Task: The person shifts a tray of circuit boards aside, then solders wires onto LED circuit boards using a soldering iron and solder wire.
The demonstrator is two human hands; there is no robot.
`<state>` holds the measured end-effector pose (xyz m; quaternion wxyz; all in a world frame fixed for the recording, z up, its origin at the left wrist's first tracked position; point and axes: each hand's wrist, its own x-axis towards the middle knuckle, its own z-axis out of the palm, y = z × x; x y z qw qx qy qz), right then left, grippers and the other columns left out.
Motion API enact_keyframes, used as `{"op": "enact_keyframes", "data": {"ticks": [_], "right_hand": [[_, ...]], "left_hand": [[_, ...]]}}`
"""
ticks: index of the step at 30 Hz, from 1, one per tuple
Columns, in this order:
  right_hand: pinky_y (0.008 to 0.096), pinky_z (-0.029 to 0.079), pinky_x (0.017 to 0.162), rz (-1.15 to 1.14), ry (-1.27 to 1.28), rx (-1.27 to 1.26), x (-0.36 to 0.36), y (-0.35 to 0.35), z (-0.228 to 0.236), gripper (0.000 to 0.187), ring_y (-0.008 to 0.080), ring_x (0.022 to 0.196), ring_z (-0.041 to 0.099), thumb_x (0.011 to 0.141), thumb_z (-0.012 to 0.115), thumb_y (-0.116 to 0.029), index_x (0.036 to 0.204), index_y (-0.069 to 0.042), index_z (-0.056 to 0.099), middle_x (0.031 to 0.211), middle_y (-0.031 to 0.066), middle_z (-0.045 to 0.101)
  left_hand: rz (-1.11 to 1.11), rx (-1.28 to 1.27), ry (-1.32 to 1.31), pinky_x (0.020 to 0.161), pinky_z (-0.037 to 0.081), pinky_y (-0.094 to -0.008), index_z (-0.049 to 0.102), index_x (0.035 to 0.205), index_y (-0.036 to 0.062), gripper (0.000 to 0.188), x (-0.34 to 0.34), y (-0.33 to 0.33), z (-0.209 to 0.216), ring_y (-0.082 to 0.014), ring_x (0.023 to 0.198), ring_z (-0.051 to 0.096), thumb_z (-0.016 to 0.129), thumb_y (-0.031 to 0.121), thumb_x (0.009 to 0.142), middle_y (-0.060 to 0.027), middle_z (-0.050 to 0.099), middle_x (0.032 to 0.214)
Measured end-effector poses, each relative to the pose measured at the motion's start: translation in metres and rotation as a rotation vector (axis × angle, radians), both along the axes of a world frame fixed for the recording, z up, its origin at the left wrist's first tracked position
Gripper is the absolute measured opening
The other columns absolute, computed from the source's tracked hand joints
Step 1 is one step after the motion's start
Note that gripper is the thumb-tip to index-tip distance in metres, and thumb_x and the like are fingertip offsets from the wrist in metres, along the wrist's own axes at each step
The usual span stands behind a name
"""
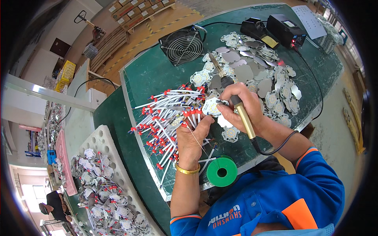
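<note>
My right hand (252,108) is closed round a soldering iron (245,121), whose metal tip points away toward the fan. Its fingertips also meet the edge of a small white LED board (210,108). Close by, my left hand (190,142) is closed, with a thin strand of solder wire running from its fingers toward a green spool (212,170). Its fingertips are partly hidden among red-ended connectors beside the board. Left of it lies a heap of white cables (159,118) with red and blue ends. More LED boards (277,100) are piled beyond my right hand.
A black fan (183,48) with a wire guard stands at the table's far side. Right of it are a black soldering station (285,29) and an iron holder (258,31). A pale foam tray (104,137) borders wired boards at left. Another person (56,208) is farther left.
</note>
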<state>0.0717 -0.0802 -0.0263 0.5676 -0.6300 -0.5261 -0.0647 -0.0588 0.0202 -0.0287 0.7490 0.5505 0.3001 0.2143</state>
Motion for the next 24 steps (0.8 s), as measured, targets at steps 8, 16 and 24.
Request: {"op": "enact_keyframes", "data": {"ticks": [8,16,24], "right_hand": [[0.0254,0.041,0.047,-0.002,0.033,0.007,-0.002,0.001,0.0,0.03,0.0134,0.053,0.053,0.071,0.067,0.0,0.091,-0.005,0.045,0.073,0.0046,0.055],[0.0324,0.04,0.065,0.162,-0.16,0.236,0.006,-0.008,0.004,0.032,0.0196,0.065,0.059,0.074,0.066,-0.021,0.099,-0.005,0.053,0.084,0.0072,0.064],[0.0363,0.032,0.062,0.369,-0.271,0.314,0.003,-0.015,0.025,0.025,0.0169,0.05,0.04,0.082,0.051,-0.029,0.089,-0.008,0.062,0.057,0.0,0.044]], "left_hand": [[-0.001,0.121,0.02,0.057,0.04,-0.0209,0.061,0.081,0.0039,0.009,0.0,0.001,-0.006,-0.0055,0.064,0.05,0.067,0.005,0.075,0.0027,0.058,0.072],[0.213,-0.084,-0.216,0.041,0.025,-0.0199,0.057,0.071,0.0037,0.006,-0.01,0.018,0.011,-0.0038,0.044,0.036,0.06,0.003,0.076,0.003,0.047,0.054],[0.281,-0.03,-0.212,0.04,0.025,-0.0198,0.055,0.068,0.0036,0.009,-0.022,0.015,0.028,-0.0038,0.043,0.037,0.059,0.002,0.076,0.0006,0.049,0.055]]}}
